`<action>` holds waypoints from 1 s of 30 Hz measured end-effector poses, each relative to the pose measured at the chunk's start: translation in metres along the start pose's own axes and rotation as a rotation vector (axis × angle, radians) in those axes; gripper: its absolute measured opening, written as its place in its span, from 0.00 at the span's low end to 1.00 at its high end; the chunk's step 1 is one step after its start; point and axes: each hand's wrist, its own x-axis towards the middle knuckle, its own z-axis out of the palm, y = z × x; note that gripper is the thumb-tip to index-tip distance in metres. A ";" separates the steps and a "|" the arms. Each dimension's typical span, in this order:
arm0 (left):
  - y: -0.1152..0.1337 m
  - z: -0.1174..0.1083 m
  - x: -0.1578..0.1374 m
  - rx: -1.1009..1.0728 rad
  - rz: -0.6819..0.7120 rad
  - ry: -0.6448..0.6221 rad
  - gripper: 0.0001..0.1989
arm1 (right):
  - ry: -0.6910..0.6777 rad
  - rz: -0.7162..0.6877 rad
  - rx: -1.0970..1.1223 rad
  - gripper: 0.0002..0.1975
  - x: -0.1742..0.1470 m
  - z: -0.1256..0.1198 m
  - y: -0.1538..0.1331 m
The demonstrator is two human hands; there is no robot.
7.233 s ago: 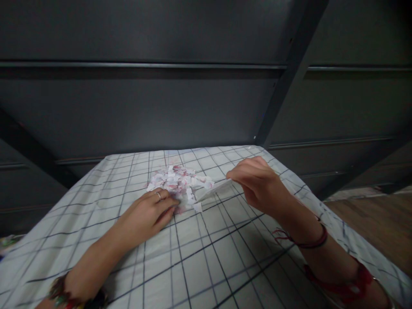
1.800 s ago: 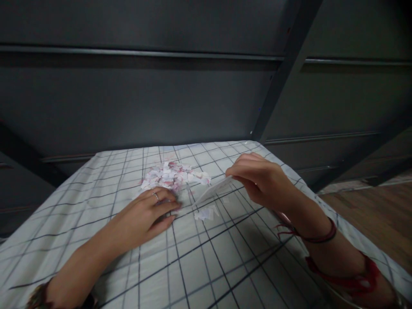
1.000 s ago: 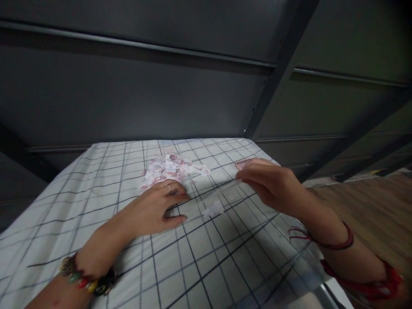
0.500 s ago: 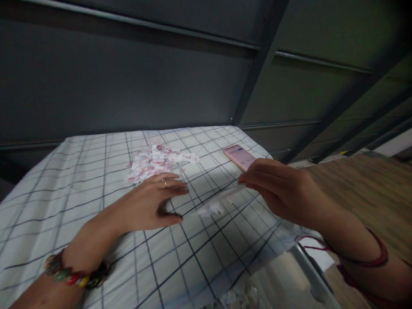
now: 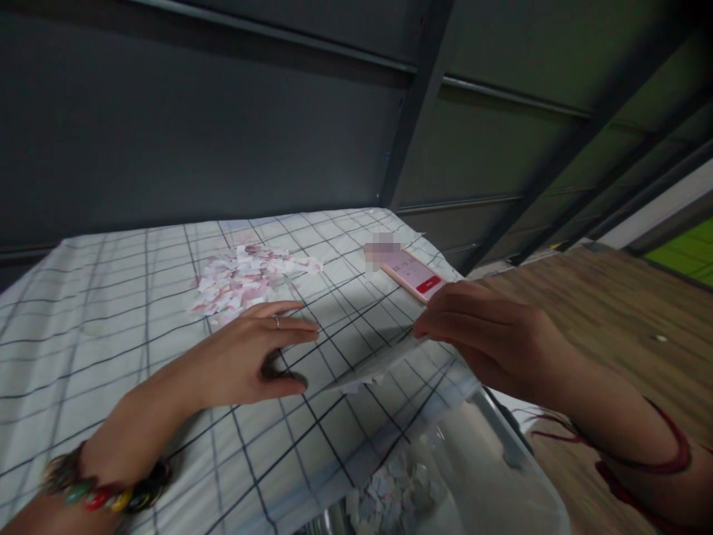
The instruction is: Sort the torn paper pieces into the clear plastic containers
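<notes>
My right hand (image 5: pixel 484 338) pinches one end of a thin, pale, flat sheet (image 5: pixel 384 360) between thumb and fingers. The sheet slants down leftward over the checked cloth, and its exact kind is not clear. A few white paper scraps (image 5: pixel 359 387) lie at its lower edge. My left hand (image 5: pixel 259 353) is open, thumb and fingers apart and holding nothing, just beyond the sheet's left end. Past its fingers lies a loose heap of white and pinkish torn paper scraps (image 5: pixel 245 279).
A phone (image 5: pixel 415 273) with its screen lit lies beyond my right hand. Below the near edge of the checked cloth (image 5: pixel 122 312) stands a clear plastic bin (image 5: pixel 484 461) with paper scraps (image 5: pixel 395 490) inside. A dark panelled wall (image 5: pixel 223 126) backs the table; wooden floor (image 5: pixel 624 312) lies to the right.
The view has shifted, showing more of the plastic bin. The sheet in my right hand has tilted, looking greyer and more upright. The phone's screen now shows a red button. My left hand stays open.
</notes>
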 end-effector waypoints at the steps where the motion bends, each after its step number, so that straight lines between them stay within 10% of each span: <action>1: 0.002 0.000 0.001 -0.009 0.011 -0.002 0.25 | -0.004 0.003 -0.001 0.13 -0.002 -0.002 -0.002; 30: 0.001 0.008 0.009 0.012 0.038 -0.057 0.25 | -0.096 0.047 -0.060 0.13 -0.043 -0.043 -0.029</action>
